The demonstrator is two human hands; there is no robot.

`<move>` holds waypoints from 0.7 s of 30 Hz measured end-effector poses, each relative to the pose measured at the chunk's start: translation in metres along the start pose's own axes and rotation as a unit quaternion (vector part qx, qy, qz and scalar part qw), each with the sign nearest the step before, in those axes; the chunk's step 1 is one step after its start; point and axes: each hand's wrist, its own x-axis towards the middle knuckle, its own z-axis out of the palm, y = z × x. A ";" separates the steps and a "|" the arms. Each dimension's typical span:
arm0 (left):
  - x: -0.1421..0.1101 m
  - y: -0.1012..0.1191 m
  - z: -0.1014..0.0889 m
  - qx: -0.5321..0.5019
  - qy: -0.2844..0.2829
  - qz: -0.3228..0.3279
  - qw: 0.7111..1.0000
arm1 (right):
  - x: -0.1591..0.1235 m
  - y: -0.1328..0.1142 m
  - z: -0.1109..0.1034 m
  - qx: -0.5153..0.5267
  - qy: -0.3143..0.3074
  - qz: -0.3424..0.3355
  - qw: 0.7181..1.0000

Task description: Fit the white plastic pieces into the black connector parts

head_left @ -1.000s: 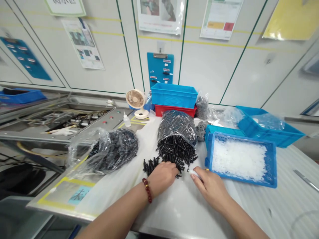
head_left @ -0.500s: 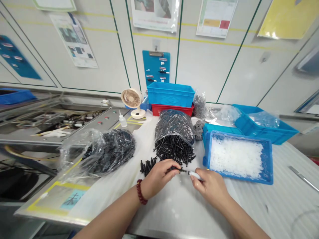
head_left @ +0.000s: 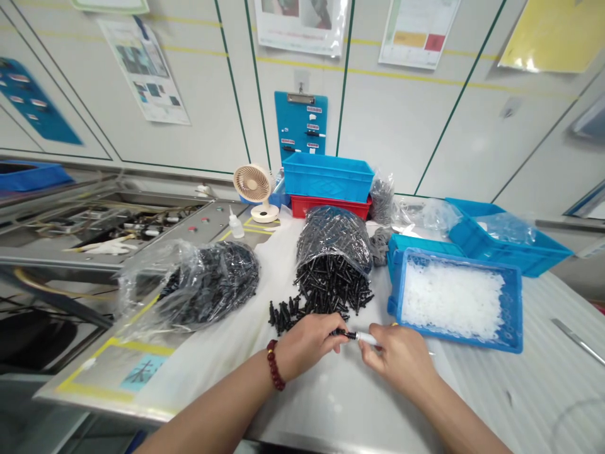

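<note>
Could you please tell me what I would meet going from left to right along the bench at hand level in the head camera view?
Clear bag of black plastic parts → left hand → black part → white tube → right hand → blue tray of white pieces → metal strip

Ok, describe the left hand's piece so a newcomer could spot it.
On the white-sheeted bench, find the heap of black parts spilling from a clear bag. In front of it, the left hand pinches one black part, apart from the heap, its end against the white piece in the right hand.
</note>
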 end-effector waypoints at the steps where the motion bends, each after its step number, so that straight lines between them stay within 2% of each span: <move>1: 0.000 0.000 0.000 0.005 -0.006 -0.002 1.000 | 0.000 -0.001 0.000 -0.001 -0.002 -0.003 1.000; 7: 0.000 0.002 0.004 0.020 -0.052 -0.009 0.998 | -0.001 -0.007 -0.001 -0.002 -0.013 -0.020 1.000; 15: -0.001 -0.003 0.004 0.009 -0.027 0.001 1.000 | -0.001 -0.005 0.000 -0.001 -0.039 0.007 0.999; 21: -0.001 -0.006 0.001 -0.033 0.005 0.059 0.998 | 0.000 -0.003 -0.001 0.038 -0.061 -0.009 0.997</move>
